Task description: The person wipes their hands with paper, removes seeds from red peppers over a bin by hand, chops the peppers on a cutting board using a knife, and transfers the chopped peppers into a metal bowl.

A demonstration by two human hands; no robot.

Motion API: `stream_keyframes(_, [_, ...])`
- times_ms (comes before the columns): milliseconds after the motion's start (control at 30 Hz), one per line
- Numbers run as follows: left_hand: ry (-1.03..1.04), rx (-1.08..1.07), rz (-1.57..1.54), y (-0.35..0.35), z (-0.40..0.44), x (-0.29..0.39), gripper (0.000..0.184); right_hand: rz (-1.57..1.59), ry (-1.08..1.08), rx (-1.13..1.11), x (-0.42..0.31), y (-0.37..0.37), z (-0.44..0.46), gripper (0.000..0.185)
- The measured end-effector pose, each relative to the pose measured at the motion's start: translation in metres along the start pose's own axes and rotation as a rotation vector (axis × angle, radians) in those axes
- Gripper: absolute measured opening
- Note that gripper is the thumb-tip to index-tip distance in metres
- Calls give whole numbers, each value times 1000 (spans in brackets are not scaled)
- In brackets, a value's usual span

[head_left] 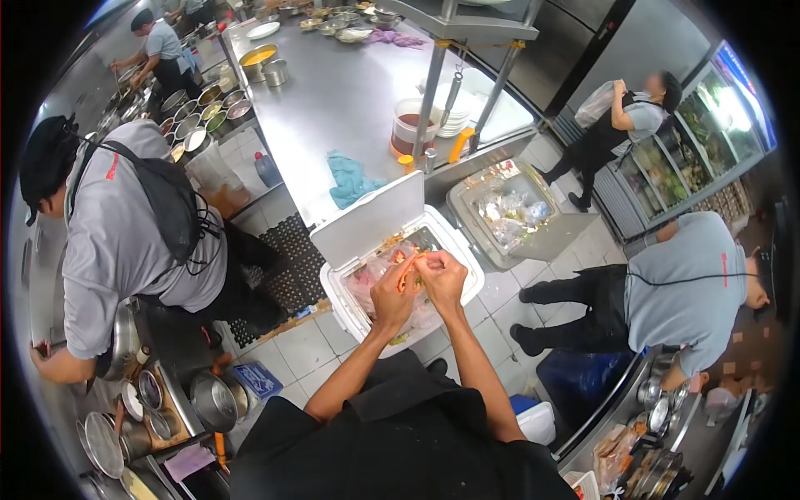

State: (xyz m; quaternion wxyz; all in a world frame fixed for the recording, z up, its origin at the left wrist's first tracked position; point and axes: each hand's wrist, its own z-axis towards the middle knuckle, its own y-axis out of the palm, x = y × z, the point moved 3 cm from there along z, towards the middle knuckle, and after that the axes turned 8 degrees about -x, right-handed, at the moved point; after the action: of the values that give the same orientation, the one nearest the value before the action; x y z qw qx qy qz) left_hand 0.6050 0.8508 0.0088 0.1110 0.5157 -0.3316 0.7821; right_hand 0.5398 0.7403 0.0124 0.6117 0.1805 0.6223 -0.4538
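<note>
A thin orange-red piece of food is between my two hands, its exact kind too small to make out. My left hand is closed around it. The fingertips of my right hand pinch at its upper end, close against the left fingers. Both hands are over a white lidded bin, whose lid is swung up on the table side. Inside the bin, partly hidden by my hands, lie clear plastic bags and food scraps.
Ahead is a steel table with a blue cloth and a brownish-red tub. Another waste bin stands at right. Co-workers stand left, right, far right and far left.
</note>
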Motion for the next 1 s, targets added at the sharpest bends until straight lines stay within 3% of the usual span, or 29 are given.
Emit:
stream_keyframes(100, [-111, 37, -258, 6, 1, -15, 26, -29, -41, 4, 2, 4, 2, 15])
stream_keyframes(200, [-259, 79, -328, 3, 11, -31, 29, -135, -104, -9, 9, 7, -3, 13])
stream_keyframes(367, [-171, 259, -301, -26, 52, -41, 32, -220, -193, -100, 36, 23, -6, 12])
stream_keyframes(433, [-196, 203, -339, -30, 62, -41, 32, -273, -69, -176, 43, 20, -3, 10])
stream_keyframes(500, [-205, 133, -380, -28, 65, -42, 33, -356, -4, -248, 43, 15, 1, 15])
stream_keyframes(567, [-194, 101, -353, -19, 59, -45, 37, -220, -131, -198, 37, 6, -2, 38])
stream_keyframes(600, [-172, 33, -334, -13, 54, -50, 38, -149, -241, -119, 40, 3, -7, 45])
stream_keyframes(633, [-49, 15, -255, -7, 47, -47, 38, 47, -144, -192, 35, 0, -12, 49])
stream_keyframes(667, [-169, -98, -244, 4, 41, -54, 39, 240, -58, -219, 31, -5, -13, 52])
stream_keyframes(700, [-220, -199, -372, 11, 31, -23, 39, 445, -22, -93, 34, -5, -22, 48])
stream_keyframes(733, [-128, -366, -316, 30, 27, -40, 43, 298, -87, -26, 61, -4, -22, 44])
stream_keyframes(767, [-246, -494, -492, 44, 9, -10, 44, 211, 2, -85, 59, -26, -35, 38])
stream_keyframes(833, [-333, -649, -465, 73, -26, 8, 48, -22, 59, 19, 51, -76, -72, 36])
stream_keyframes(933, [-369, -975, -279, 110, -79, 15, 52, -80, 400, 291, 95, -133, -173, 34])
stream_keyframes(967, [-339, -1043, -276, 117, -93, 16, 52, 56, 326, 523, 120, -149, -216, 35])
stream_keyframes(1000, [-175, -1165, -146, 126, -108, 16, 53, 0, 363, 659, 127, -175, -266, 33])
